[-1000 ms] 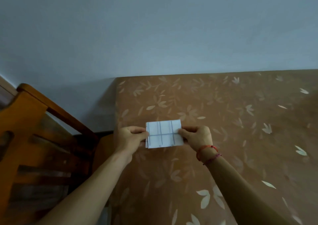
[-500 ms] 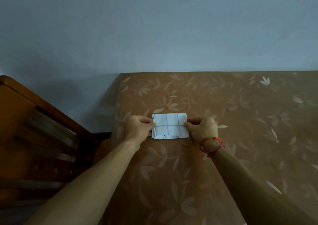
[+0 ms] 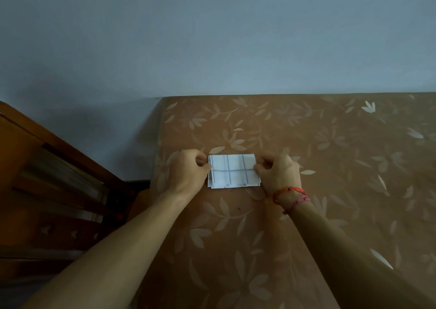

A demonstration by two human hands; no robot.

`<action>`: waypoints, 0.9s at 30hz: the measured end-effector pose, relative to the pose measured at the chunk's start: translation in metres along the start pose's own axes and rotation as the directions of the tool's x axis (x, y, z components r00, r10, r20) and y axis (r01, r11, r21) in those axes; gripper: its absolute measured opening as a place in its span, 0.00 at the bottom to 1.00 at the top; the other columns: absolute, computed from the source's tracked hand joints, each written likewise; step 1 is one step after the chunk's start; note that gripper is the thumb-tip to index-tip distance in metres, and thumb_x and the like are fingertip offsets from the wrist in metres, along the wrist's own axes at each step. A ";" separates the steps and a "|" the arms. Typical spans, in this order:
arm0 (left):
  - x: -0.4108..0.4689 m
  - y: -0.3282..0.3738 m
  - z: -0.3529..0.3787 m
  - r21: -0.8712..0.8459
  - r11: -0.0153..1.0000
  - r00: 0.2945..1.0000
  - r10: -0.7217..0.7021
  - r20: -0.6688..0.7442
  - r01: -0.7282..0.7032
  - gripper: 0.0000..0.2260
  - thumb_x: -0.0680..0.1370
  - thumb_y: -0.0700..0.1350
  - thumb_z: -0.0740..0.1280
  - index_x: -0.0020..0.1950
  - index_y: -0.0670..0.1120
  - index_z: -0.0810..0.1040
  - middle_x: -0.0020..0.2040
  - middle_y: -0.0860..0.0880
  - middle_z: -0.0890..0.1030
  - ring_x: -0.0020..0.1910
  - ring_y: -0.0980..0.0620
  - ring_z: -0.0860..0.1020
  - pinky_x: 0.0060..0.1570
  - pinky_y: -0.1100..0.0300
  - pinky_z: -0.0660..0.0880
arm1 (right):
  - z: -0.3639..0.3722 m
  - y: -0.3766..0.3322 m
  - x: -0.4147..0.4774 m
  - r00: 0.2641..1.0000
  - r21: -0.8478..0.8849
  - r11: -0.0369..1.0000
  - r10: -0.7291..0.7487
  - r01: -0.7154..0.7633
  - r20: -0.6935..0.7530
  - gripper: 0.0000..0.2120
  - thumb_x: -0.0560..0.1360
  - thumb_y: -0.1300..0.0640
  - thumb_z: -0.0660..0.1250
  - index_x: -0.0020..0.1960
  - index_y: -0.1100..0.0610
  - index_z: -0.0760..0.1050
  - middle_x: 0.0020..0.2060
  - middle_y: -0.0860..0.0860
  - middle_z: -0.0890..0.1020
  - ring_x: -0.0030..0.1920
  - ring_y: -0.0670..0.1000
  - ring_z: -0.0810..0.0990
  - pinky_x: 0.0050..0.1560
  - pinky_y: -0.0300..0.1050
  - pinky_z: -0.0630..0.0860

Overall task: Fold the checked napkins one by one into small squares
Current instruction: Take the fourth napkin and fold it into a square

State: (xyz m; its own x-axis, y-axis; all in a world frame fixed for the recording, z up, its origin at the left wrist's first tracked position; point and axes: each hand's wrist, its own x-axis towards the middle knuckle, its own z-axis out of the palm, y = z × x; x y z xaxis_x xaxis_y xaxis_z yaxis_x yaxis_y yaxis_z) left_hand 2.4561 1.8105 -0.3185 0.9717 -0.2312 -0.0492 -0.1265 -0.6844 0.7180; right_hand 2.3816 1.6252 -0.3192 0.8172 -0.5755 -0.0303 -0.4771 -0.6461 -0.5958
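A white napkin with grey check lines [image 3: 233,171] is folded into a small rectangle and lies on the brown leaf-patterned surface [image 3: 306,214]. My left hand [image 3: 187,173] pinches its left edge between thumb and fingers. My right hand [image 3: 279,173], with red and pink cords at the wrist, pinches its right edge. Several layers show at the napkin's lower edge.
A wooden chair or bed frame [image 3: 47,190] stands to the left of the patterned surface. A plain pale wall [image 3: 212,37] rises behind. The surface's left edge [image 3: 153,167] runs just beside my left hand.
The view has tilted, so the hands and napkin sit a little higher and farther on the surface. The napkin has come down flat. Both hands keep their grip on its edges.
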 end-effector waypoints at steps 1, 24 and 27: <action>-0.003 0.002 -0.002 0.072 0.994 0.996 0.087 -0.020 -0.085 0.08 0.76 0.42 0.69 0.54 0.43 0.82 0.51 0.48 0.82 0.48 0.52 0.79 0.47 0.63 0.75 | -0.001 0.000 0.001 1.000 -0.020 1.000 -0.019 0.019 -0.004 0.04 0.70 0.58 0.67 0.42 0.58 0.79 0.38 0.56 0.80 0.41 0.58 0.79 0.37 0.46 0.76; -0.007 -0.036 0.022 0.388 0.708 0.803 0.462 0.378 -0.590 0.27 0.79 0.49 0.41 0.77 0.43 0.57 0.78 0.47 0.57 0.77 0.54 0.51 0.76 0.54 0.48 | 0.035 0.002 -0.021 0.819 -0.356 0.755 -0.405 0.550 0.406 0.32 0.80 0.42 0.40 0.78 0.59 0.41 0.77 0.53 0.42 0.77 0.49 0.38 0.74 0.44 0.37; -0.008 -0.038 0.018 0.407 0.696 0.800 0.441 0.408 -0.591 0.29 0.79 0.51 0.38 0.78 0.44 0.55 0.79 0.49 0.53 0.77 0.55 0.48 0.76 0.54 0.46 | 0.023 0.015 -0.019 0.842 -0.426 0.742 -0.355 0.518 0.406 0.33 0.79 0.40 0.39 0.78 0.58 0.38 0.77 0.52 0.40 0.76 0.47 0.36 0.73 0.45 0.34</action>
State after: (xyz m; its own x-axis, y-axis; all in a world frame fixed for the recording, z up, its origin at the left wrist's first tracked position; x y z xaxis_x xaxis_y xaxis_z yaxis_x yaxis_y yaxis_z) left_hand 2.4495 1.8260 -0.3576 0.6400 -0.7684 -0.0059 -0.7438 -0.6215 0.2459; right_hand 2.3660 1.6382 -0.3463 0.9888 -0.0521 -0.1398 -0.0685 -0.9909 -0.1156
